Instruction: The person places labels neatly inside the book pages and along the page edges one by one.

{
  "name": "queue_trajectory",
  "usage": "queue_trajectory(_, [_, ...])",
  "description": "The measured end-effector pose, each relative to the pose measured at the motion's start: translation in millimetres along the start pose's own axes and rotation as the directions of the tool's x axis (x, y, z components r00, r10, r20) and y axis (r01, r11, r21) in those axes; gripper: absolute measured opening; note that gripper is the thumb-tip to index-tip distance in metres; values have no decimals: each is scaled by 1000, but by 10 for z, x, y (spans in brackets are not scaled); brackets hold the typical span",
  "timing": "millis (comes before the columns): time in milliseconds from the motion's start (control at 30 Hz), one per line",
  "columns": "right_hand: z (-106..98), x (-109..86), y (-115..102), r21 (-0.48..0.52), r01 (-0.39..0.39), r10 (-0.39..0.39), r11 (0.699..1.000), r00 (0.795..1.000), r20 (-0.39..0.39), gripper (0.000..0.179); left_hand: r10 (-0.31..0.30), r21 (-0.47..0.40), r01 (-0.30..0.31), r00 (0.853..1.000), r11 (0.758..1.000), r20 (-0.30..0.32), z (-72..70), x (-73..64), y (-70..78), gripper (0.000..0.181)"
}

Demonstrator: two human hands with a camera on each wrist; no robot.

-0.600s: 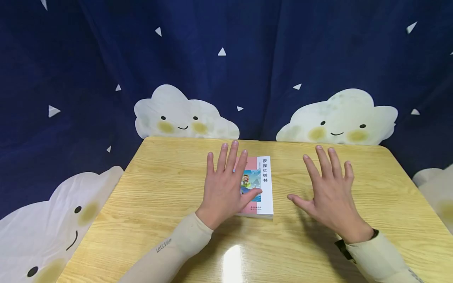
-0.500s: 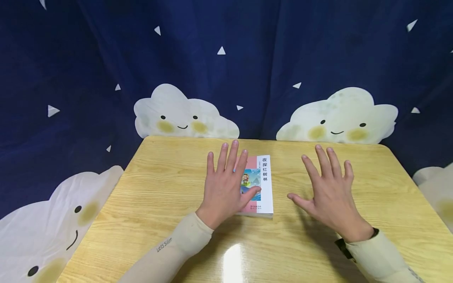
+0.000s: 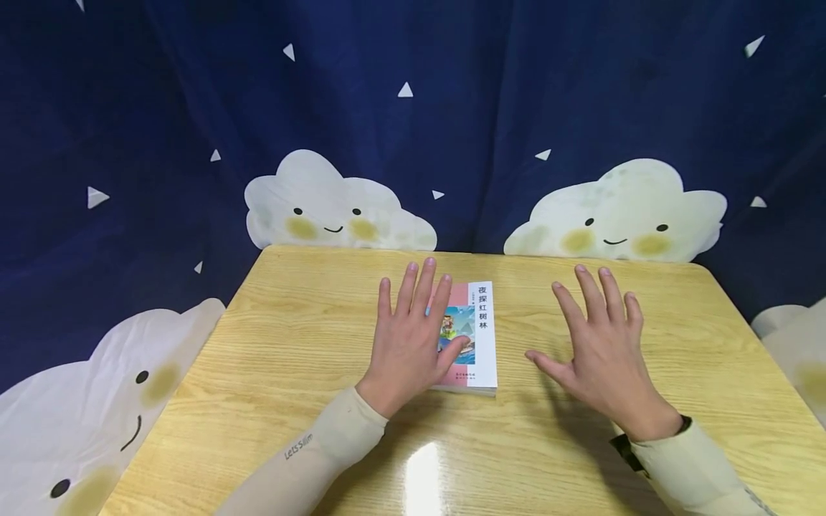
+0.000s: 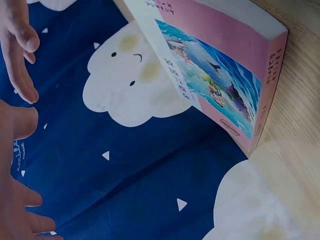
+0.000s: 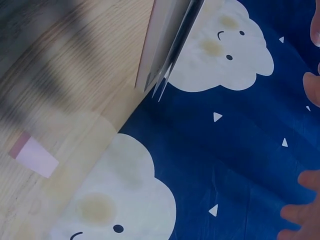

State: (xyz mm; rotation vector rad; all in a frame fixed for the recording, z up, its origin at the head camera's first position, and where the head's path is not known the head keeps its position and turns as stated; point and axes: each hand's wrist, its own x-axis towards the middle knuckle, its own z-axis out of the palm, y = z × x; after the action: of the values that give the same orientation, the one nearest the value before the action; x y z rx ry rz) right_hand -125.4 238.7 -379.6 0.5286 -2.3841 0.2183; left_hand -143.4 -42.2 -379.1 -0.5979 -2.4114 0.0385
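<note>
A paperback book [image 3: 485, 344] with a pink and white cover and a sea picture lies on the wooden table. Over its left side, in the head view, my left hand [image 3: 405, 351] is held with fingers spread, hiding part of the cover. My right hand [image 3: 606, 358] is to the right of the book, fingers also spread and nothing in it. The left wrist view shows the book's pink cover [image 4: 235, 30] and spine, apart from the left fingers [image 4: 25, 122]. In the right wrist view, page edges [image 5: 167, 45] of the book show slightly fanned.
A light wooden table [image 3: 290, 337] reaches back to a dark blue curtain [image 3: 452, 107] printed with smiling clouds and white triangles. A small pink and white block [image 5: 35, 155] shows on the table in the right wrist view. Light glares off the table's near part.
My left thumb has drawn in slightly toward the palm. Both hands otherwise stay in place, and the book has not moved on the table.
</note>
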Motion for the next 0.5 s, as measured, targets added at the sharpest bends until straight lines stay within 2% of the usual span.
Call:
queue_trajectory(100, [-17, 16, -13, 6, 9, -9, 1000, 1000, 9, 97, 38, -37, -40, 998, 999, -45, -3, -8, -14, 77])
queue_trajectory(167, [-31, 28, -23, 10, 15, -15, 1000, 1000, 26, 92, 74, -65, -81, 992, 995, -103, -12, -10, -26, 65])
queue_trajectory(267, [-52, 39, -31, 30, 40, -41, 999, 998, 44, 77, 123, -91, -144, 971, 985, -205, -23, -10, -42, 46])
queue_trajectory(333, [-57, 35, -37, 53, 61, -63, 997, 997, 36, 68, 140, -98, -169, 958, 981, -251, -32, -14, -52, 39])
queue_trajectory(400, [-57, 28, -41, 75, 84, -85, 994, 996, 20, 62, 148, -99, -180, 951, 979, -272, -35, -20, -60, 36])
queue_trajectory(500, [-60, 27, -53, 99, 96, -96, 990, 995, -2, 63, 143, -110, -177, 955, 978, -262, -49, -37, -76, 35])
